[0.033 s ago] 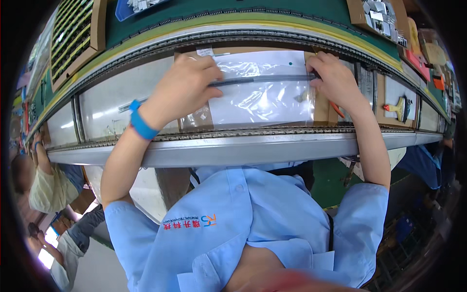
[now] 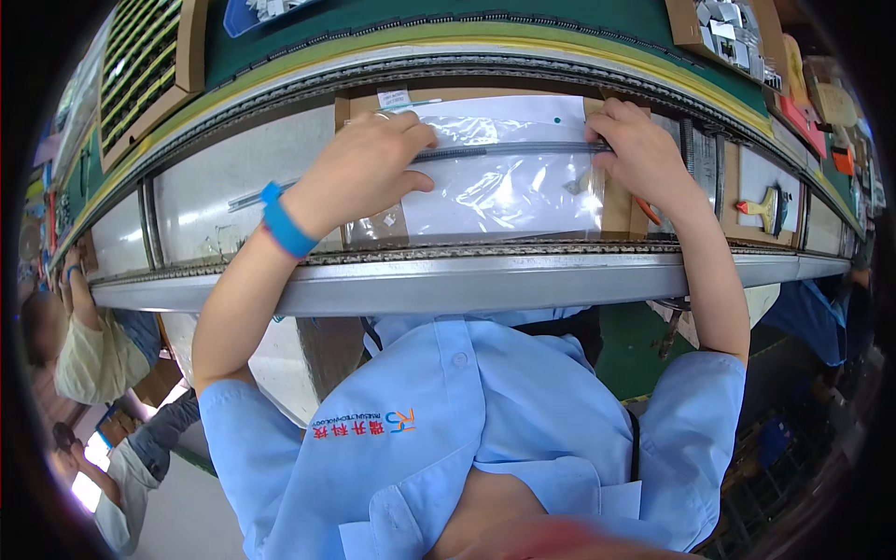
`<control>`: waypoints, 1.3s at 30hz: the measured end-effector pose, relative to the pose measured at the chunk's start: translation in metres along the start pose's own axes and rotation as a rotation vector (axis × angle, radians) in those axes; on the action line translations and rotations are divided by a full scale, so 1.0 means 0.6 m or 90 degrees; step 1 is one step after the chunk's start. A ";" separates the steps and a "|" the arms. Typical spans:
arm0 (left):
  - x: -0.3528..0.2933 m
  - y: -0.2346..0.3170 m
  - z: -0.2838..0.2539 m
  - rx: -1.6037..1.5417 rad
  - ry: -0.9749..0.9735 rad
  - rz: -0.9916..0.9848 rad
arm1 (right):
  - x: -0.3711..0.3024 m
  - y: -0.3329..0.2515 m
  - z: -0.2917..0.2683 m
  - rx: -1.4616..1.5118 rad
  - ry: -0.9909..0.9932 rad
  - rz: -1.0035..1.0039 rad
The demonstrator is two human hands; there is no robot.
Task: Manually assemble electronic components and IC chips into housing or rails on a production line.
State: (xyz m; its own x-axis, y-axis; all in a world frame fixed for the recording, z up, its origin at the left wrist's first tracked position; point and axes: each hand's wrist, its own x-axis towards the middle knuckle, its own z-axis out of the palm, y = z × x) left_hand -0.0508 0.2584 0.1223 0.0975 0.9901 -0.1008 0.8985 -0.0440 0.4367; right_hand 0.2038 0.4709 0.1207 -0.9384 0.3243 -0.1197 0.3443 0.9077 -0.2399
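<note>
The right hand point(image 2: 639, 149) pinches one end of a thin grey strip point(image 2: 523, 149); the left hand point(image 2: 369, 168), thumb and fingers parted, arches over it. Between them the strip crosses a clear bag point(image 2: 495, 191) on a white sheet point(image 2: 504, 107) in a shallow carton point(image 2: 620, 215). Beyond, the left box point(image 2: 192, 47) holds rows of dark parts point(image 2: 140, 79), a blue tray point(image 2: 241, 22) white pieces point(image 2: 271, 7), and the right box point(image 2: 686, 26) silvery pieces point(image 2: 731, 39).
</note>
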 end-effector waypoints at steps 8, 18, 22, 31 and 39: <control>0.002 -0.013 0.004 0.022 -0.040 -0.074 | -0.018 0.008 -0.027 0.036 -0.061 0.170; -0.093 -0.029 -0.165 -0.240 -0.158 -0.324 | -0.026 -0.010 -0.029 0.060 -0.108 0.115; -0.108 -0.041 -0.181 -0.342 -0.117 -0.285 | -0.008 -0.008 -0.056 0.125 -0.149 0.147; -0.111 -0.038 -0.185 -0.406 -0.082 -0.185 | -0.030 -0.022 -0.097 0.899 0.104 -0.051; -0.157 -0.067 -0.199 -0.289 0.195 -0.244 | -0.102 0.146 -0.141 1.132 0.652 -0.034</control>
State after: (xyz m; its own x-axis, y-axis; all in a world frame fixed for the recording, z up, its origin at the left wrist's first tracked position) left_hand -0.1473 0.1825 0.2211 -0.3789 0.9207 -0.0935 0.5700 0.3118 0.7602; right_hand 0.2889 0.5528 0.1887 -0.4011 0.8851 0.2360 -0.6260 -0.0767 -0.7761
